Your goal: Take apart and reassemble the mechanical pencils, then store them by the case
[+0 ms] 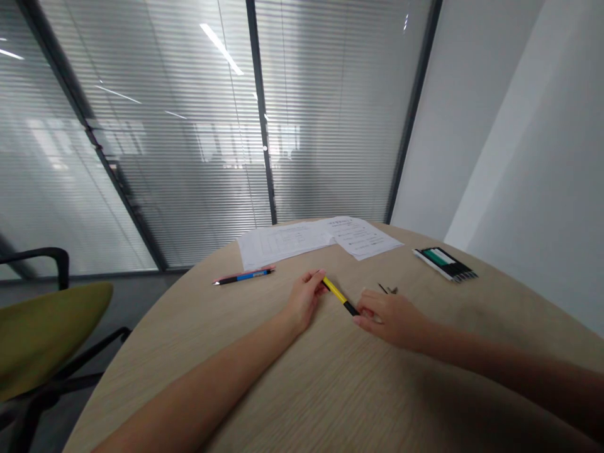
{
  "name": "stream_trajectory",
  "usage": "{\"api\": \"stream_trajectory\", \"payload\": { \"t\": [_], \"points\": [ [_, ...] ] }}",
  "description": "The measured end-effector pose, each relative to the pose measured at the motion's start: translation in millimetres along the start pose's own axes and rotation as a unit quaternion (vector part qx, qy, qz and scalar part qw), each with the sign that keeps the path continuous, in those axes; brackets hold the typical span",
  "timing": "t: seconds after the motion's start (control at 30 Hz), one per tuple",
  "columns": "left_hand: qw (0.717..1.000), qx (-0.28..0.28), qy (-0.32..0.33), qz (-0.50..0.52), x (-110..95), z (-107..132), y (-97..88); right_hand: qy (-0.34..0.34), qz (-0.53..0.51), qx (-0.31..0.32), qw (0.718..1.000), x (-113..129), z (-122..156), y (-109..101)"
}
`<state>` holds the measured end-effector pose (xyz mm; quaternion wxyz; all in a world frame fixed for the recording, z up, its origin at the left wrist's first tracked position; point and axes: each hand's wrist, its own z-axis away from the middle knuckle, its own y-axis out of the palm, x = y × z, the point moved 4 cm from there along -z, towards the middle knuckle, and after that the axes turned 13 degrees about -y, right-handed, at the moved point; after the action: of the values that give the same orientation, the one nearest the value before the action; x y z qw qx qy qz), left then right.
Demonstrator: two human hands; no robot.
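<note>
While the left hand (304,301) pinches a pen (338,292), the right (387,318) grips its end.

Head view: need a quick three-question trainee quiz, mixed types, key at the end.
1. True or false: the left grip and the right grip are both on the yellow-and-black stick.
2. Which is farthest right in the picture?
A) chair
B) papers
C) pen set
3. Fill in: the blue-and-black pen lies on the ____.

Key: 1. True. 2. C. 3. table.
</note>
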<state>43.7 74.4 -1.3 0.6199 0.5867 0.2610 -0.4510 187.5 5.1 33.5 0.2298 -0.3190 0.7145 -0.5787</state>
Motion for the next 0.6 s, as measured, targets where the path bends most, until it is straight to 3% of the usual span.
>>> {"api": "stream_trajectory", "payload": {
  "t": [0.3,0.6],
  "points": [
    [0.998,-0.041,0.043,0.013,-4,-3,-8.2,0.073,-0.068,-0.045,0.994,-12,7,11],
    [0.996,-0.071,0.050,0.034,-4,-6,-13.6,0.096,-0.098,-0.103,0.985,-40,22,-16]
  ]
}}
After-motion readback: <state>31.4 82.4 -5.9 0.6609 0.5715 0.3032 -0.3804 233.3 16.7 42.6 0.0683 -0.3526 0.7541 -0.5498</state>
